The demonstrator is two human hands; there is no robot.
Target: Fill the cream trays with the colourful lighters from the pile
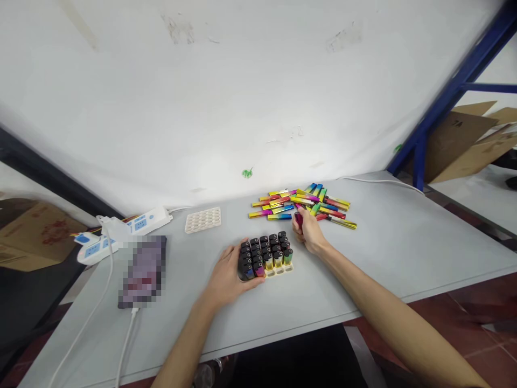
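Observation:
Lighters with black tops [265,249] stand upright in rows in a white plastic tray [281,271]. Along the tray's front edge, several holes hold no lighter. My left hand [226,277] grips the tray's left side, its thumb along the front and its fingers behind. Right of the tray, my right hand [310,231] is closed around a dark magenta lighter [299,219], partly hidden by the fingers. Just beyond that hand lies a loose pile of shiny lighters [278,201] in yellow, blue, red, green and pink.
A second white tray [203,220] lies behind on the left. A power strip [141,223] and a blurred phone-like device [143,272] with a white cable [128,337] take up the left end. A wall [258,108] backs the grey table [343,291]; cardboard boxes [464,140] stand at right.

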